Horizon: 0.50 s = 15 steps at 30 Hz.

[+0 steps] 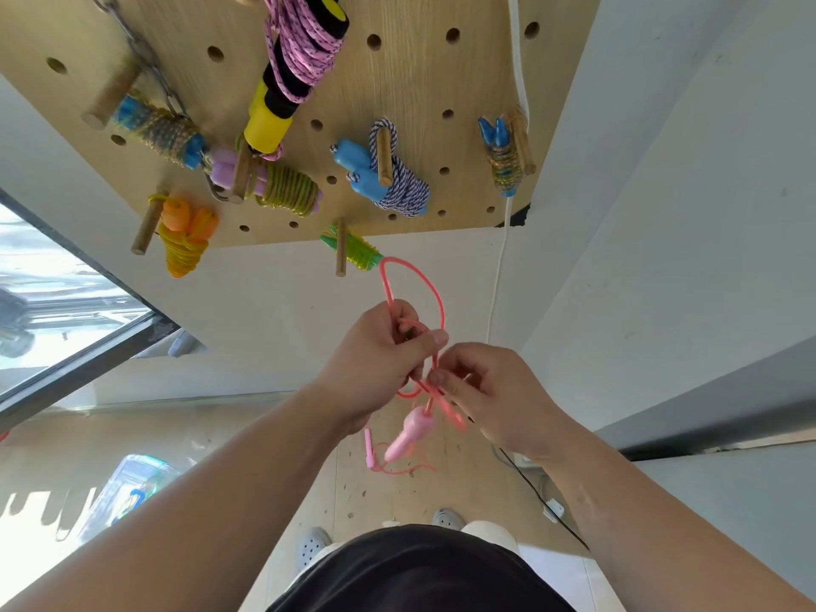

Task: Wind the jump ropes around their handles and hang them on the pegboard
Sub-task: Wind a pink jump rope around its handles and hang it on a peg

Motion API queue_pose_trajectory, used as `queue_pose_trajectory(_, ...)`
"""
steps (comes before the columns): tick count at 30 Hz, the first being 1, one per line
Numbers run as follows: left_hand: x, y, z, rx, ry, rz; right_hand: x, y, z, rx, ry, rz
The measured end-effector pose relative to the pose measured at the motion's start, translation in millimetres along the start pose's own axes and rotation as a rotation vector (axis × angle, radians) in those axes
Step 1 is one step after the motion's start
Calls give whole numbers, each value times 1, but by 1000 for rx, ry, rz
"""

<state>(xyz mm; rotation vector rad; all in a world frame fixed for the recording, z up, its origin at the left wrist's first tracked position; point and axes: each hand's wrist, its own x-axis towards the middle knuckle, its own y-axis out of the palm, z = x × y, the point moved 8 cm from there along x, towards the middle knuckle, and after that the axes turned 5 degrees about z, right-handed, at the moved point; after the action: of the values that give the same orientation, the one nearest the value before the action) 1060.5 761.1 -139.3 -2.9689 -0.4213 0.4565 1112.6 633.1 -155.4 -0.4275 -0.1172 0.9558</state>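
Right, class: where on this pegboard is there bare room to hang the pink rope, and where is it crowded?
Bare holes lie on the pegboard between the yellow-handled rope and the white cable. Crowded: lower left, around the purple-handled rope and orange rope.

Seven wound jump ropes (300,50) (159,130) (282,192) (185,240) (388,183) (503,161) (357,251), one unwound pink rope (435,293), one pegboard (397,81), two hands (375,346) (499,390).

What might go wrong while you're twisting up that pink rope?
Two things, maybe. The thin pink plastic jump rope loops up from the left hand and right hand close to the green-handled rope bundle on its wooden peg, so it might snag there and tug that bundle off. The pink handle dangles loose below both hands; it may swing and tangle the slack.
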Motion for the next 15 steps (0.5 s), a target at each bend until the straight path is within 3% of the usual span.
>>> queue_pose_trajectory(4, -1, -7, 18, 202, -61, -76, 0, -13, -3, 120, 57, -184)
queue_pose_trajectory(8, -7, -1, 40, 161, -172, -23, 5, -10, 4, 62, 27, -173)
queue_pose_trajectory(15, -12, 14, 73, -324, -445, -38, 7, -10, 4, -37, -8, -239)
